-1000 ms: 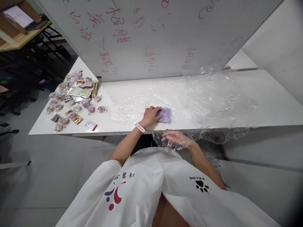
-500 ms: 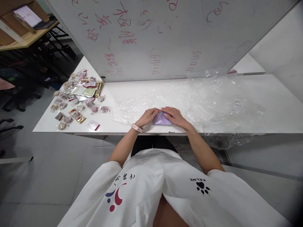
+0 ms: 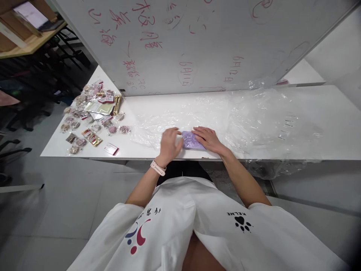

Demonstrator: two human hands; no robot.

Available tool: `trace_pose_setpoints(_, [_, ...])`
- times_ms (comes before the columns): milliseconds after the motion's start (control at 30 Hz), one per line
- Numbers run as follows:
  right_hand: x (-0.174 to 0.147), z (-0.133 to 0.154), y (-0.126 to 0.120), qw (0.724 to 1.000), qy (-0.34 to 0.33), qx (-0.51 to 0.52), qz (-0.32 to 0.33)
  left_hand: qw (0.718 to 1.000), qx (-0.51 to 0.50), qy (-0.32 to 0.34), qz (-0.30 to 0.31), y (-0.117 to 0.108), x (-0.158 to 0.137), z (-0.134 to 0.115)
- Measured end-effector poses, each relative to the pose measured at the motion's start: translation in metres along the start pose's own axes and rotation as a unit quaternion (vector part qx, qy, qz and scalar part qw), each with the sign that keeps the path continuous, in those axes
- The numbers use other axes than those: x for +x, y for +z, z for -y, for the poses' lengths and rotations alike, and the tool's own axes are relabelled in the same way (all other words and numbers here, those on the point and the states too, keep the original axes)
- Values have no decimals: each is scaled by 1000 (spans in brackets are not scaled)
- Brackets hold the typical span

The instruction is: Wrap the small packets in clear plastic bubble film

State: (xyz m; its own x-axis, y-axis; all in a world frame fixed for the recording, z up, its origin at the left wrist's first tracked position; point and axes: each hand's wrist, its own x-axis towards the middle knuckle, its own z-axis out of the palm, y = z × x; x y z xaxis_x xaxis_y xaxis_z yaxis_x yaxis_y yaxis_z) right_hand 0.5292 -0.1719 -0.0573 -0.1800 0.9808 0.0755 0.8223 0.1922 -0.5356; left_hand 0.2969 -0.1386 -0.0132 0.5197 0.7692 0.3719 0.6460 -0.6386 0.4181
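A flat purple packet or box, glossy as if under clear film, lies near the front edge of the white table. On its right side rests my right hand, fingers stretched out flat over it. My left hand is raised just left of the purple piece, apart from it, with thumb and fingers spread and holding nothing. Clear plastic film spreads over the table around and behind the purple piece and to the right.
Several wrapped snacks and packets lie heaped at the table's left end. A white-and-red card lies near the front edge. A whiteboard with red writing stands along the back. Some film hangs over the front edge at right.
My left hand has let go of the purple piece's left edge and lifted back to the left. My right hand has stayed on it.
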Motion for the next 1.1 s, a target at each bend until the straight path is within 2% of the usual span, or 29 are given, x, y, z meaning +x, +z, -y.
trace_pose_setpoints(67, [0,0,0,1000,-2,3,1,986,-40,134,95,9,0,-7])
trace_pose_setpoints(133, [1,0,0,1000,-3,10,7,971,-47,178,153,20,2,-8])
trace_pose_setpoints(267, [4,1,-7,998,14,49,33,974,-66,148,158,32,8,4])
trace_pose_setpoints(400, [1,-1,-31,982,47,168,75,974,-99,89,184,22,22,9])
trace_pose_setpoints(467, [-2,-3,-46,966,71,234,79,973,-108,32,201,18,38,10])
trace_pose_setpoints(567, [-2,-9,-64,955,88,277,48,970,-121,-28,210,17,74,16])
trace_pose_setpoints(633, [2,-13,-72,966,89,242,21,965,-140,-47,217,21,99,26])
trace_pose_setpoints(733, [9,-12,-77,988,123,50,-84,945,-181,-86,258,31,126,41])
trace_pose_setpoints(800, [13,-1,-73,974,124,-73,-172,939,-172,-104,279,39,134,48])
trace_pose_setpoints(833, [13,8,-68,969,106,-102,-196,943,-153,-104,277,42,135,50])
trace_pose_setpoints(900, [12,29,-55,973,52,-113,-196,955,-108,-95,258,49,135,52])
trace_pose_setpoints(1000, [6,49,-34,980,-8,-126,-151,967,-75,-84,229,53,133,53])
trace_pose_setpoints(1033, [4,48,-31,980,-4,-138,-145,967,-75,-81,228,53,132,53])
trace_pose_setpoints(1100, [-1,28,-32,979,48,-141,-141,966,-82,-76,234,51,130,55])
